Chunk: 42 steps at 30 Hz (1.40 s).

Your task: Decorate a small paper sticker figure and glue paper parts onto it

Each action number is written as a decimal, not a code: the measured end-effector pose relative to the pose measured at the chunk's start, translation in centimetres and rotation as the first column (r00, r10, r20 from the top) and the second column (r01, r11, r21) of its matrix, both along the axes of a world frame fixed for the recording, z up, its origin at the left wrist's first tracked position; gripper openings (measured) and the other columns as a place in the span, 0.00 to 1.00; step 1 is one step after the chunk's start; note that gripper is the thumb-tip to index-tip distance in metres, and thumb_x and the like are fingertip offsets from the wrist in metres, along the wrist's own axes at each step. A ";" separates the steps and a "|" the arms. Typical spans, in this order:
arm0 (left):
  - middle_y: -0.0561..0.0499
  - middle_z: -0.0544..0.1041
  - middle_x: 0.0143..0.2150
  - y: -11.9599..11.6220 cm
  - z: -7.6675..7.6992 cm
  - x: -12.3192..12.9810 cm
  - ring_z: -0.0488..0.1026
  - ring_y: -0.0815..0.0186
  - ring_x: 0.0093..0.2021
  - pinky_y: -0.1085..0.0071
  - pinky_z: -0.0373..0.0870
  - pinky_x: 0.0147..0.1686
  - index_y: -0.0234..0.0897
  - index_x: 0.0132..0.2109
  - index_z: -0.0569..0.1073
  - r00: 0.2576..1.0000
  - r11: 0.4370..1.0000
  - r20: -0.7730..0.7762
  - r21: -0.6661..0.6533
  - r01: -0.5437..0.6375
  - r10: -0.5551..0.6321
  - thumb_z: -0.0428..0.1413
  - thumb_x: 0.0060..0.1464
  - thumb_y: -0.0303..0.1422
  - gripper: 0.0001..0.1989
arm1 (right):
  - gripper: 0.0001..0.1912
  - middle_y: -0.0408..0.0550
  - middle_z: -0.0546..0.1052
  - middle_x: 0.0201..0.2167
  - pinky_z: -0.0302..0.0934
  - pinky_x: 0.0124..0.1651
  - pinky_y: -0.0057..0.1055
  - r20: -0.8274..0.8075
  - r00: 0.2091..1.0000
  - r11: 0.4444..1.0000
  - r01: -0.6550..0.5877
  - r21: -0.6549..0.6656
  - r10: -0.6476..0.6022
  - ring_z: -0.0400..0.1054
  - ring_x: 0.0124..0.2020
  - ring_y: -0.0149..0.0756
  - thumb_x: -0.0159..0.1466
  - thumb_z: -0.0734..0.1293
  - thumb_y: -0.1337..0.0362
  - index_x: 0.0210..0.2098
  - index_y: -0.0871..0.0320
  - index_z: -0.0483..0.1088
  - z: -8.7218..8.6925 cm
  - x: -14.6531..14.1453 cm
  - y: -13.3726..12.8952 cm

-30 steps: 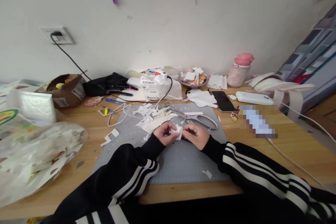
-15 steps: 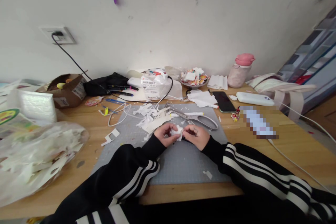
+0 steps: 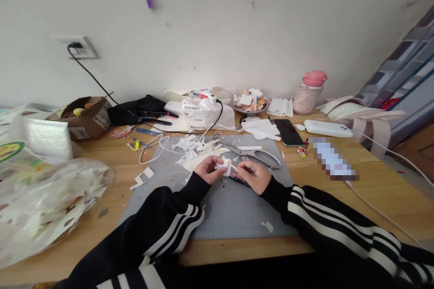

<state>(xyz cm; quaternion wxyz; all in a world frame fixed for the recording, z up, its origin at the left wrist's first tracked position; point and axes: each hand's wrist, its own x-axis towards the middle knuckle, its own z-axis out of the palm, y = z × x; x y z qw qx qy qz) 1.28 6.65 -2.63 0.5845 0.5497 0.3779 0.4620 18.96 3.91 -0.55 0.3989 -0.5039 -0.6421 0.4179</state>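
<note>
A small white crumpled piece, which looks like paper, is pinched between the thumb and fingers of my left hand. Just right of it, my right hand has thumb and fingertips pressed together on a thin white strip. A dark slim object lies on the grey cutting mat, partly covered by my right hand. Beyond the hands are scissors with grey handles, a white pen and a heap of white paper scraps.
Across the back stand a cardboard box, a black pouch, a bowl of scraps and a pink-lidded bottle. At right lie a dark phone and a white power bank. A plastic bag of scraps fills the left.
My left hand has moved slightly left with the white piece, away from my right hand. A small gap now shows between the hands, with the thin strip in it.
</note>
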 end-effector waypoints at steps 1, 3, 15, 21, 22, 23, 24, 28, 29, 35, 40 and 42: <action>0.58 0.69 0.23 -0.1 0.2 0.0 0.64 0.75 0.22 0.77 0.61 0.26 0.35 0.31 0.65 1.000 1.000 0.019 -0.005 -0.012 0.012 0.66 0.36 0.40 0.21 | 0.10 0.41 0.69 0.18 0.56 0.25 0.26 0.003 1.000 1.000 0.004 0.011 -0.005 0.60 0.20 0.29 0.54 0.63 0.57 0.23 0.57 0.66 0.1 0.0 0.0; 0.58 0.70 0.24 -0.4 0.6 0.2 0.65 0.76 0.23 0.78 0.62 0.26 0.35 0.31 0.66 0.998 0.999 0.050 -0.016 -0.031 0.032 0.66 0.36 0.39 0.20 | 0.08 0.40 0.68 0.17 0.55 0.24 0.26 0.003 1.000 0.999 0.014 0.035 -0.014 0.59 0.19 0.28 0.54 0.63 0.59 0.23 0.57 0.66 0.2 0.1 0.0; 0.58 0.72 0.24 -0.8 0.6 0.6 0.67 0.76 0.23 0.78 0.63 0.26 0.34 0.31 0.67 0.992 0.997 0.117 -0.056 -0.044 0.050 0.68 0.35 0.36 0.19 | 0.05 0.40 0.68 0.19 0.57 0.30 0.27 -0.099 0.990 0.979 0.118 0.165 -0.102 0.59 0.23 0.29 0.51 0.66 0.63 0.23 0.57 0.67 0.9 0.2 -0.6; 0.57 0.72 0.24 -0.4 0.6 0.2 0.67 0.75 0.23 0.78 0.64 0.27 0.35 0.31 0.65 0.993 0.998 0.121 -0.059 0.012 -0.005 0.68 0.35 0.38 0.21 | 0.09 0.39 0.68 0.20 0.58 0.28 0.27 -0.226 0.967 0.990 0.134 0.050 -0.119 0.61 0.21 0.28 0.54 0.66 0.57 0.26 0.57 0.68 0.6 0.6 0.0; 0.57 0.71 0.24 -0.2 0.5 0.1 0.67 0.75 0.23 0.78 0.63 0.26 0.35 0.30 0.65 0.993 0.998 0.118 -0.060 0.029 -0.022 0.68 0.34 0.39 0.22 | 0.11 0.39 0.68 0.20 0.58 0.26 0.26 -0.250 0.961 0.992 0.127 0.010 -0.121 0.61 0.20 0.28 0.55 0.65 0.55 0.26 0.57 0.67 0.4 0.6 0.2; 0.57 0.71 0.23 0.0 0.4 0.0 0.67 0.75 0.23 0.77 0.63 0.26 0.35 0.30 0.64 0.993 0.997 0.113 -0.061 0.047 -0.040 0.68 0.33 0.40 0.22 | 0.13 0.39 0.68 0.19 0.58 0.23 0.25 -0.274 0.954 0.993 0.115 -0.034 -0.120 0.61 0.19 0.27 0.55 0.65 0.53 0.26 0.57 0.67 0.3 0.7 0.4; 0.57 0.71 0.23 0.2 0.2 -0.1 0.67 0.74 0.23 0.77 0.63 0.25 0.35 0.30 0.64 0.993 0.996 0.107 -0.062 0.064 -0.057 0.68 0.32 0.40 0.23 | 0.15 0.38 0.67 0.19 0.56 0.20 0.25 -0.297 0.948 0.992 0.099 -0.079 -0.118 0.60 0.17 0.26 0.54 0.65 0.51 0.26 0.57 0.66 0.2 0.6 0.5; 0.60 0.68 0.21 0.6 -0.5 -0.3 0.62 0.77 0.20 0.79 0.59 0.22 0.36 0.31 0.63 0.992 0.993 0.083 -0.054 0.104 -0.100 0.69 0.30 0.38 0.25 | 0.19 0.34 0.64 0.17 0.44 0.09 0.21 -0.381 0.920 0.966 -0.008 -0.257 -0.094 0.52 0.09 0.21 0.51 0.66 0.47 0.29 0.58 0.65 0.6 0.4 0.6; 0.60 0.67 0.21 0.6 -0.7 -0.3 0.61 0.78 0.19 0.79 0.58 0.21 0.36 0.31 0.63 0.991 0.993 0.079 -0.050 0.108 -0.104 0.69 0.30 0.37 0.25 | 0.20 0.33 0.63 0.15 0.42 0.08 0.21 -0.401 0.912 0.955 -0.037 -0.295 -0.089 0.50 0.08 0.20 0.49 0.67 0.47 0.30 0.58 0.65 0.9 0.4 0.5; 0.60 0.69 0.24 0.4 -0.9 -0.1 0.63 0.77 0.20 0.79 0.59 0.22 0.37 0.34 0.61 0.989 0.991 0.069 -0.034 0.132 -0.130 0.70 0.29 0.35 0.27 | 0.23 0.29 0.61 0.11 0.37 0.07 0.18 -0.492 0.865 0.876 -0.163 -0.455 -0.094 0.45 0.06 0.18 0.44 0.72 0.51 0.29 0.56 0.61 2.1 0.6 0.5; 0.59 0.69 0.25 0.5 -1.1 -0.1 0.64 0.77 0.21 0.79 0.60 0.22 0.37 0.35 0.62 0.990 0.992 0.074 -0.020 0.125 -0.123 0.69 0.32 0.36 0.26 | 0.18 0.30 0.61 0.11 0.34 0.07 0.17 -0.529 0.844 0.795 -0.260 -0.549 -0.089 0.43 0.06 0.17 0.49 0.71 0.54 0.25 0.57 0.59 1.9 0.6 0.5; 0.59 0.69 0.25 0.6 -1.2 -0.1 0.64 0.76 0.21 0.78 0.60 0.23 0.37 0.36 0.62 0.989 0.992 0.079 -0.014 0.123 -0.122 0.68 0.34 0.36 0.25 | 0.17 0.31 0.61 0.11 0.33 0.07 0.17 -0.540 0.837 0.766 -0.288 -0.575 -0.090 0.42 0.06 0.16 0.52 0.69 0.55 0.22 0.57 0.58 1.7 0.6 0.5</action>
